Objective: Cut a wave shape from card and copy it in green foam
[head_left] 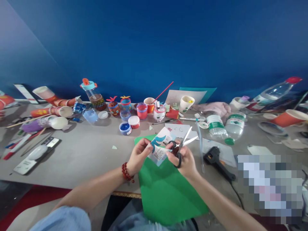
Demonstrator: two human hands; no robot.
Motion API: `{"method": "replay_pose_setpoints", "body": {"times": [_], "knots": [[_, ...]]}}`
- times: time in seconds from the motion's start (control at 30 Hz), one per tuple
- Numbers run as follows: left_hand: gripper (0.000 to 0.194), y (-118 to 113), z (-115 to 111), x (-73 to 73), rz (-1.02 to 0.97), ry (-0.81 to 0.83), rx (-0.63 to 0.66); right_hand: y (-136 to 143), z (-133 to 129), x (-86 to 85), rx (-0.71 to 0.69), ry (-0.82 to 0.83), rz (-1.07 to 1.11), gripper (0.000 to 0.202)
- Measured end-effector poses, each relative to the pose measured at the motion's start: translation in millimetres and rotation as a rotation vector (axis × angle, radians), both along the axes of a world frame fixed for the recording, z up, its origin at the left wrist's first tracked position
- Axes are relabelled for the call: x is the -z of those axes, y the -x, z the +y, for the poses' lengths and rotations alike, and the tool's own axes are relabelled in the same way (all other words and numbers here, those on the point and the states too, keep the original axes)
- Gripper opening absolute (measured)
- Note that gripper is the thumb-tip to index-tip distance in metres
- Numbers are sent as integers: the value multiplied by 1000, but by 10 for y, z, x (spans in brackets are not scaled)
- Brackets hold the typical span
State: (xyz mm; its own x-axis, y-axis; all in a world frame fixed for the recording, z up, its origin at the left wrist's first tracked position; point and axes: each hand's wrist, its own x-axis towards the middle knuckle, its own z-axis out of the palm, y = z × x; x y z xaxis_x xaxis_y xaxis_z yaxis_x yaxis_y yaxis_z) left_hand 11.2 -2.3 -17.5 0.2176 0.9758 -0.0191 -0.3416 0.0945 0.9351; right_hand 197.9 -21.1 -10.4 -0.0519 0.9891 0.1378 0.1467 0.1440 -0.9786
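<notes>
My left hand (139,156) pinches the left edge of a printed paper piece (160,153), white with blue shapes and small text. Black-handled scissors (181,147) sit in my right hand (186,162), their blades parted and pointing up and away from the paper. The right thumb and fingers also reach the paper's right edge. Beneath both hands lies a green sheet (168,192), hanging over the table's front edge. Just beyond the paper is a white sheet with small drawings (181,131).
A black glue gun (218,162) with a cord lies to the right, near cut plastic bottles (216,124). Paint jars (125,128) and decorated cups (159,113) stand behind. At left are a phone (49,146), brushes and paper cups (64,111). A blue wall (154,48) closes the back.
</notes>
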Motion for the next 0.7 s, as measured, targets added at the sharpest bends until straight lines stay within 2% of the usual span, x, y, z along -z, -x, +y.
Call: {"method": "replay_pose_setpoints", "body": {"times": [0.13, 0.23, 0.53, 0.7], "knots": [[28, 24, 36, -47, -29, 74, 75, 4, 26, -32, -31, -57, -55, 11], [26, 41, 68, -59, 26, 79, 67, 16, 38, -49, -55, -101, -108, 12], [23, 45, 144, 70, 67, 210, 83, -30, 165, 28, -178, -144, -165, 14], [21, 51, 175, 127, 89, 242, 93, -94, 243, 139, -230, -165, -190, 13]]}}
